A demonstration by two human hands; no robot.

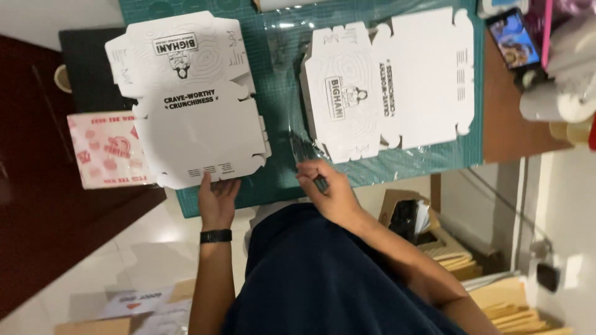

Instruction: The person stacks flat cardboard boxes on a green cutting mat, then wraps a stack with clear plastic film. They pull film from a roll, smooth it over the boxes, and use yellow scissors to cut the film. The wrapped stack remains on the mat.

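Observation:
A stack of flat white die-cut box blanks with black print lies on the left part of a green cutting mat. My left hand, with a black band on its wrist, touches the stack's near edge with fingers spread. A second white box blank lies flat on the right of the mat under clear plastic wrap. My right hand rests at the mat's near edge, fingers curled on a thin dark tool that points toward the second blank.
A pink-and-white printed paper pad lies under the left stack's corner. A phone with a lit screen sits at the upper right beside white objects. Brown cardboard pieces are piled on the floor at the lower right.

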